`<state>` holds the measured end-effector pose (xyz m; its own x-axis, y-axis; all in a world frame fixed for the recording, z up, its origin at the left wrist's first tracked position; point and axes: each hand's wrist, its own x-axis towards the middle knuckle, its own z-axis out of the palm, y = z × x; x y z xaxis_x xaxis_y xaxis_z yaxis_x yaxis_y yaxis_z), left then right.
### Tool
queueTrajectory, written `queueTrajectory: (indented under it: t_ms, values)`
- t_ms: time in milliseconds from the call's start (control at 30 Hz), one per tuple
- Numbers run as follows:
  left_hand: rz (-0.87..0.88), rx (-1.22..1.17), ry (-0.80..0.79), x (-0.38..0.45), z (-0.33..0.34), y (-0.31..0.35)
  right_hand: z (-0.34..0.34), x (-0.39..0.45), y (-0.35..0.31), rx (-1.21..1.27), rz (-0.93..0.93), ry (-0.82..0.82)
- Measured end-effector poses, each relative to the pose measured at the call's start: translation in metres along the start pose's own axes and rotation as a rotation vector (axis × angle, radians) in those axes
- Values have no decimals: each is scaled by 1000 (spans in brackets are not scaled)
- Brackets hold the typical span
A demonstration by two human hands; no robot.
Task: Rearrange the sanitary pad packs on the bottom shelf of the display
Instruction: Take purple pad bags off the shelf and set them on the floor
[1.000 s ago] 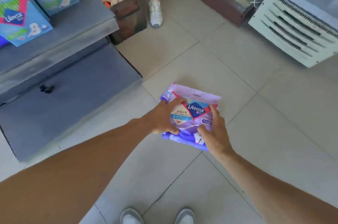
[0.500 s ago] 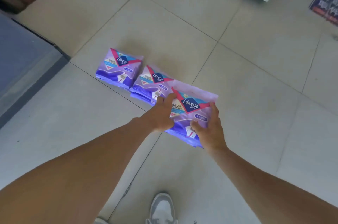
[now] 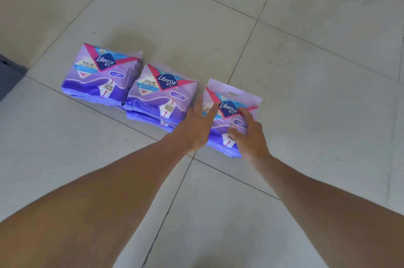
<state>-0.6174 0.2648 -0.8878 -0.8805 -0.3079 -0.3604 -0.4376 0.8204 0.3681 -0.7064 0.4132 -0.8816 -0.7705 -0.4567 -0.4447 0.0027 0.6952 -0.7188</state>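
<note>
Three lots of purple Libresse sanitary pad packs lie in a row on the pale floor tiles. The left pack [image 3: 102, 75] lies alone, and the middle stack [image 3: 161, 92] has two packs or more. The right pack [image 3: 231, 101] lies flat on the floor under both hands. My left hand [image 3: 194, 130] rests at its left edge with the fingers spread and flat. My right hand [image 3: 251, 138] holds its lower right part, with thumb and fingers on its face. The display shelves are out of view.
A dark grey corner of the display base [image 3: 8, 75] shows at the left edge. Pale floor tiles [image 3: 306, 70] with dark grout lines fill the rest of the view.
The view has swung from the shelf down to the floor. Both hands brought the purple pack down and laid it to the right of two other lots. My left hand's fingers have spread.
</note>
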Motion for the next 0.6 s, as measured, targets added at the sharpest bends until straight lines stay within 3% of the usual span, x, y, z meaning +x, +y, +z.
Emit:
queueTrajectory:
  t_ms: [133,267,400,600]
  values:
    - [-38,218,-59,-5,-7,9,-5,3,-8,-259,56,-137]
    - [-51,252,-101,-29,-45,25,-28,-23,-48,-609,130,-167]
    - [-95,237,-131,-78,-111,35,-51,-72,-121,-883,-24,-206]
    - [-277,156,-123,-181,-241,2,-34,-145,-266,-1050,-340,-325]
